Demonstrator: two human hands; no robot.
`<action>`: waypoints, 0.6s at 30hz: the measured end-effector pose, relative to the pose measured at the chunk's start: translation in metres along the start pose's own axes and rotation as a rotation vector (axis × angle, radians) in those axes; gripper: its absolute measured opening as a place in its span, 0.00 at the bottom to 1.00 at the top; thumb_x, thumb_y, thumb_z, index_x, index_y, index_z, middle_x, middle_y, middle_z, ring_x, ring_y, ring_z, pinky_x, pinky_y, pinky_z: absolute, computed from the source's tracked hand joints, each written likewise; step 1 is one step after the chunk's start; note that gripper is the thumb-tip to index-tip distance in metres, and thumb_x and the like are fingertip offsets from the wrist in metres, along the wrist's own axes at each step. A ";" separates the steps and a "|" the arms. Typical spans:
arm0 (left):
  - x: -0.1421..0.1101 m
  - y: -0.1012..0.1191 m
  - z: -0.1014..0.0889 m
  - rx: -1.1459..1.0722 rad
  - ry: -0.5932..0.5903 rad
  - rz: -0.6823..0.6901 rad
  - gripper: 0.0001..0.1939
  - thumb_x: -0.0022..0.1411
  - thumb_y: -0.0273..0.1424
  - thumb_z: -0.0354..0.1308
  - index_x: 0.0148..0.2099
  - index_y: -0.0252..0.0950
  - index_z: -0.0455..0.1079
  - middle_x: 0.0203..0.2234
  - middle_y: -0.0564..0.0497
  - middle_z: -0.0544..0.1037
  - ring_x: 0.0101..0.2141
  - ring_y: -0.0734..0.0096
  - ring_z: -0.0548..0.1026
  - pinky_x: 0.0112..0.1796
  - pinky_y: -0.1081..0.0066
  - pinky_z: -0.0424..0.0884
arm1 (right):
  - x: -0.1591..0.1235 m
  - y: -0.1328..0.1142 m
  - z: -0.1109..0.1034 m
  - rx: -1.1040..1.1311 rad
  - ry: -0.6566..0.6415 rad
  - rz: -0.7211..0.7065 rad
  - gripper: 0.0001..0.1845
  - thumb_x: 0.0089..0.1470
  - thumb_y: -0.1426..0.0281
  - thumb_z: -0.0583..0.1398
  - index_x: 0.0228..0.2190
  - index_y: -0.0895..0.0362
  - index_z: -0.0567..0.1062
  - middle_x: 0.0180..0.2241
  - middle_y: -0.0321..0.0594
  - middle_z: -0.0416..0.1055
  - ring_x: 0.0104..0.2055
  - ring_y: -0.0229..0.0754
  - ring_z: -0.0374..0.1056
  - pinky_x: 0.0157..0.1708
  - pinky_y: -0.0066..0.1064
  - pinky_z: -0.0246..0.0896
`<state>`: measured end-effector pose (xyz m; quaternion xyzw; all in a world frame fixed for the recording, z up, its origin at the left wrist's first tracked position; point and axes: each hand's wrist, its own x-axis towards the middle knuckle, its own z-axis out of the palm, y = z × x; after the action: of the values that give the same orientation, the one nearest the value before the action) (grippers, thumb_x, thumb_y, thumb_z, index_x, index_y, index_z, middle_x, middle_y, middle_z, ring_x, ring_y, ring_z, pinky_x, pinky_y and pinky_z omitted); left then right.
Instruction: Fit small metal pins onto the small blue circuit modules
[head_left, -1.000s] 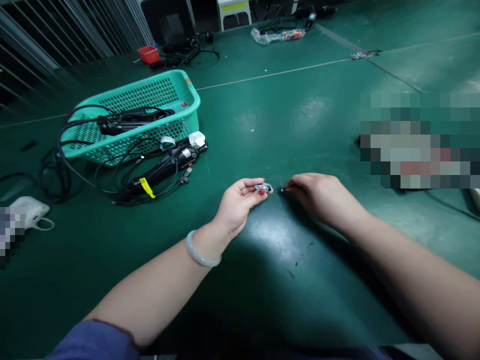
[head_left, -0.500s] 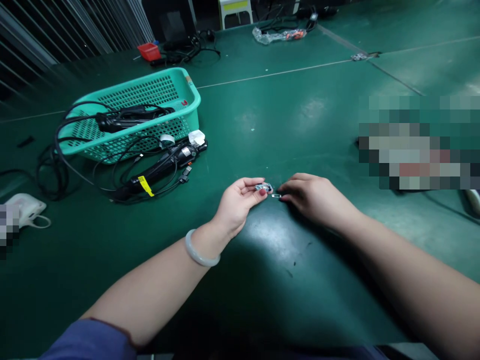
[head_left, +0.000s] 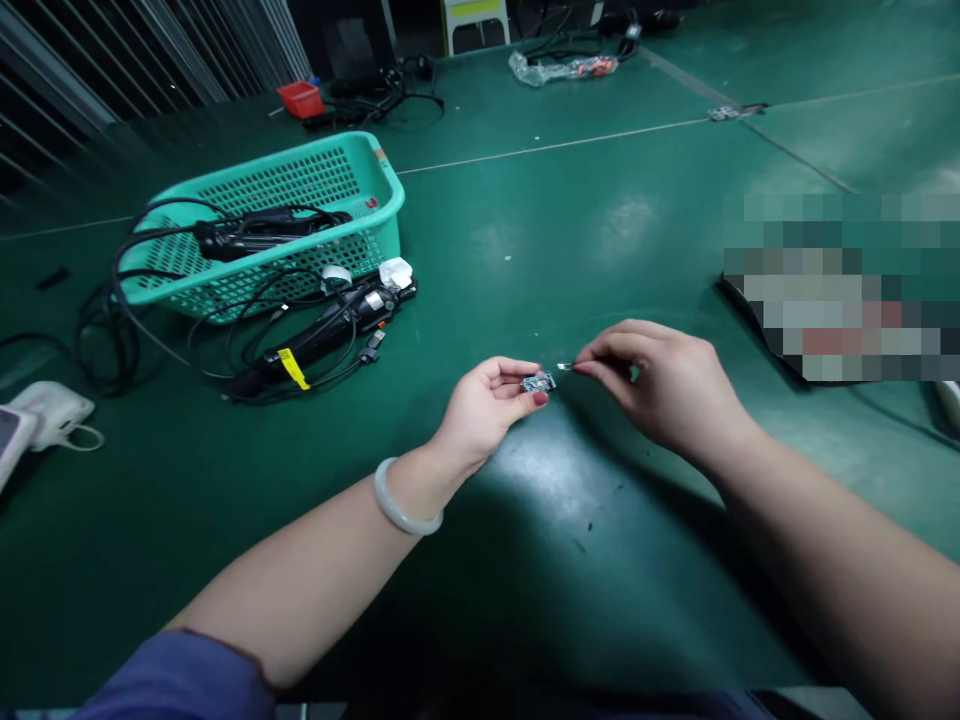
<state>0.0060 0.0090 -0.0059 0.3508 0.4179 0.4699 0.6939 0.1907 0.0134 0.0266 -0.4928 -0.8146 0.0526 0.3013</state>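
My left hand rests on the green table, palm up, pinching a small blue circuit board between thumb and fingers. A pale bangle sits on that wrist. My right hand hovers just right of the board, raised a little off the table. Its thumb and forefinger pinch a tiny silvery metal piece, whose tip points at the board and sits a finger's width from it.
A teal plastic basket with black cables stands at the left. In front of it lies a black tool with a yellow label among tangled wires. A white device is at the far left, a red box at the back.
My right hand picked the small metal piece off the table, rose and drew slightly right. My left hand turned the board a little and stayed in place.
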 end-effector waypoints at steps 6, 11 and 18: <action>-0.002 0.001 0.002 0.002 -0.034 -0.023 0.17 0.38 0.20 0.69 0.33 0.32 0.71 0.27 0.53 0.79 0.32 0.76 0.76 0.45 0.65 0.70 | 0.000 -0.021 0.004 0.050 -0.041 -0.093 0.06 0.54 0.74 0.58 0.28 0.56 0.76 0.30 0.40 0.75 0.30 0.38 0.71 0.29 0.28 0.66; -0.002 0.001 0.001 0.002 -0.039 -0.018 0.16 0.39 0.20 0.69 0.33 0.32 0.71 0.28 0.53 0.79 0.32 0.76 0.76 0.45 0.66 0.70 | 0.000 -0.021 0.006 0.052 -0.055 -0.082 0.07 0.54 0.74 0.58 0.28 0.56 0.77 0.30 0.40 0.75 0.31 0.39 0.71 0.31 0.29 0.67; -0.002 0.003 -0.001 -0.054 0.005 0.008 0.11 0.48 0.20 0.65 0.36 0.32 0.72 0.30 0.51 0.79 0.36 0.74 0.77 0.50 0.65 0.68 | -0.001 -0.016 0.006 0.092 0.024 0.015 0.09 0.57 0.69 0.56 0.30 0.55 0.77 0.32 0.40 0.77 0.32 0.40 0.72 0.32 0.31 0.67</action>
<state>0.0035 0.0081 -0.0027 0.3322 0.4053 0.4848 0.7003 0.1760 0.0058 0.0275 -0.4850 -0.8040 0.0864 0.3330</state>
